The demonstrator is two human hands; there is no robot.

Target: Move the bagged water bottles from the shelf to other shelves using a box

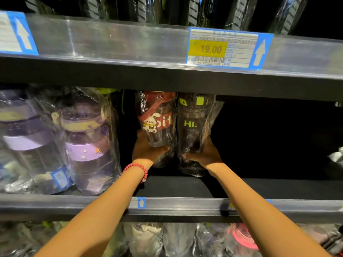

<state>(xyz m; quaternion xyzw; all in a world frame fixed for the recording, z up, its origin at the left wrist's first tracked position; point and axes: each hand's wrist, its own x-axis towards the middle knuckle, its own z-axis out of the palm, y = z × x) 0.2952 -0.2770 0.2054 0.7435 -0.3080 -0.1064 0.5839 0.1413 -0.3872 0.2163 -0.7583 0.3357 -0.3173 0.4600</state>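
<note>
Two bagged water bottles stand upright side by side, deep on the middle shelf (185,188). The red-topped bottle with a rabbit print (157,117) is on the left, and my left hand (146,149) grips its lower part. A red bead bracelet circles that wrist. The dark bottle marked "Hi." in green (193,127) is on the right, and my right hand (204,154) grips its lower part through the clear bag. No box is in view.
Purple bagged bottles (87,141) crowd the left of the same shelf. The shelf above carries a 19.00 price tag (222,49) and dark bagged items. More bagged bottles (185,240) fill the shelf below. The shelf's right part is dark.
</note>
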